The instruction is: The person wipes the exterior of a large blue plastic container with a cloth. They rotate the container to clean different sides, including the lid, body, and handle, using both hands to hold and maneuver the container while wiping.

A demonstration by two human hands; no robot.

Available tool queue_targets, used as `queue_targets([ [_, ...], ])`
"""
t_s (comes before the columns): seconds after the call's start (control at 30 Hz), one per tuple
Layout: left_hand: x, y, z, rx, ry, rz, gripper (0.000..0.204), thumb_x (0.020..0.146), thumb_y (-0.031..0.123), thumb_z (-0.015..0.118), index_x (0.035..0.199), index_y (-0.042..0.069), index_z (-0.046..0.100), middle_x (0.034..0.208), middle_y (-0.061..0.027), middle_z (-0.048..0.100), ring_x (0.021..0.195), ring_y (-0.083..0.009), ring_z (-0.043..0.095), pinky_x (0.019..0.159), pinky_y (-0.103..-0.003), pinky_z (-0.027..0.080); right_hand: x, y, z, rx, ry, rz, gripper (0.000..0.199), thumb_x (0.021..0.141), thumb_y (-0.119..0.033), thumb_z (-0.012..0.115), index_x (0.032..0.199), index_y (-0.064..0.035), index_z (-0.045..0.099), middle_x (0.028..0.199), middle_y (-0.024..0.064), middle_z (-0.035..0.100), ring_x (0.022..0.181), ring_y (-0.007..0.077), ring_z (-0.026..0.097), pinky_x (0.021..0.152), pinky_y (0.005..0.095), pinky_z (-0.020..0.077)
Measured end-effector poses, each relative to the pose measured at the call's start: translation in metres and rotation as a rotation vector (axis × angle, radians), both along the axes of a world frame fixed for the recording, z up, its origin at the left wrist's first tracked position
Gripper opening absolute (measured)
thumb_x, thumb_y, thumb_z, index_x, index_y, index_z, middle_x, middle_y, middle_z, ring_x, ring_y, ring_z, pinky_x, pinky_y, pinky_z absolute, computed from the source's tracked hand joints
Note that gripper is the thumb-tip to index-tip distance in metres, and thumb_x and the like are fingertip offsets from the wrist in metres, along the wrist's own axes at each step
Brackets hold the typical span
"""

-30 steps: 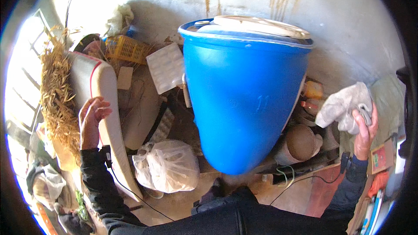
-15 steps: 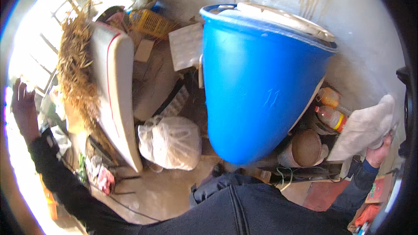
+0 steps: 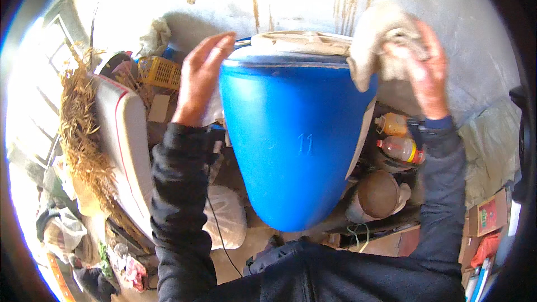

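Note:
A tall blue plastic barrel (image 3: 291, 145) stands in front of me, with a pale sheet-like cover (image 3: 302, 43) lying over its top. My right hand (image 3: 429, 75) is closed on a crumpled beige cloth (image 3: 380, 39), which hangs at the barrel's right rim. Raised at the left side of the rim is my left hand (image 3: 200, 78), its fingers stretched out and nothing seen in it. Whether its fingertips touch the rim I cannot tell.
Left of the barrel lean a white padded board (image 3: 120, 128) and a dry straw bundle (image 3: 78, 123). A yellow crate (image 3: 159, 71) sits behind. A tied plastic bag (image 3: 226, 218) lies low left. Plastic bottles (image 3: 400, 148) and a bucket (image 3: 376, 194) stand at right.
My right hand has brought the cloth up from the lower right to the barrel's rim. My left hand has come in from the far left. The view has shifted.

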State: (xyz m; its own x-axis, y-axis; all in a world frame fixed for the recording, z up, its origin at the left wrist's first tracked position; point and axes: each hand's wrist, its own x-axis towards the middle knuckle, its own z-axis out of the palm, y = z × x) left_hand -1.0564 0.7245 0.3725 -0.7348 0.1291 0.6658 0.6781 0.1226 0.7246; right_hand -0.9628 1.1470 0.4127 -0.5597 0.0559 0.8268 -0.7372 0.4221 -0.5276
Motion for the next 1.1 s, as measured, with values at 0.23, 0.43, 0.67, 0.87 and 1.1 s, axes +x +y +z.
queue_targets([
  [0.23,-0.039,0.062,-0.061,-0.327,0.397,0.377,0.038,0.121,0.03,0.051,0.126,0.011,0.083,0.135,-0.0044,0.081,0.138,-0.0255,0.067,0.135,-0.056,0.026,-0.037,-0.076,-0.059,0.521,0.287,-0.33,0.049,0.094,-0.025,0.087,0.141,-0.0155,0.077,0.131,0.0099,0.079,0.115,0.0311,0.076,0.101,0.0443,0.0588],
  [0.43,-0.042,0.065,-0.07,-0.234,0.427,0.388,0.039,0.122,0.032,0.053,0.131,0.011,0.084,0.142,-0.01,0.078,0.144,-0.0294,0.063,0.137,-0.057,0.024,-0.034,-0.036,-0.072,0.521,0.32,-0.398,0.043,0.096,-0.017,0.081,0.138,-0.0101,0.077,0.132,0.0133,0.078,0.117,0.0318,0.077,0.105,0.0447,0.0597],
  [0.67,-0.039,0.071,-0.073,-0.228,0.418,0.436,0.04,0.122,0.031,0.053,0.146,0.013,0.079,0.158,-0.0104,0.07,0.154,-0.0289,0.056,0.14,-0.059,0.018,-0.029,-0.001,-0.114,0.136,0.149,-0.492,0.046,0.107,-0.019,0.074,0.149,0.0,0.068,0.143,0.017,0.075,0.13,0.032,0.073,0.114,0.0444,0.0571],
  [0.87,-0.037,0.062,-0.073,-0.256,0.39,0.368,0.039,0.12,0.029,0.056,0.148,0.013,0.077,0.159,-0.0117,0.07,0.156,-0.0311,0.056,0.139,-0.06,0.022,-0.024,-0.019,-0.109,0.142,0.15,-0.376,0.048,0.104,-0.018,0.076,0.148,-0.0004,0.069,0.143,0.018,0.074,0.132,0.033,0.072,0.115,0.0454,0.0563],
  [1.1,-0.037,0.049,-0.071,-0.324,0.401,0.293,0.046,0.114,0.038,0.065,0.151,0.013,0.074,0.162,-0.0125,0.068,0.157,-0.0335,0.056,0.138,-0.061,0.023,-0.032,-0.029,-0.1,0.151,0.035,-0.384,0.051,0.099,-0.02,0.077,0.146,-0.0024,0.066,0.138,0.0163,0.073,0.125,0.0293,0.07,0.111,0.0425,0.0554],
])
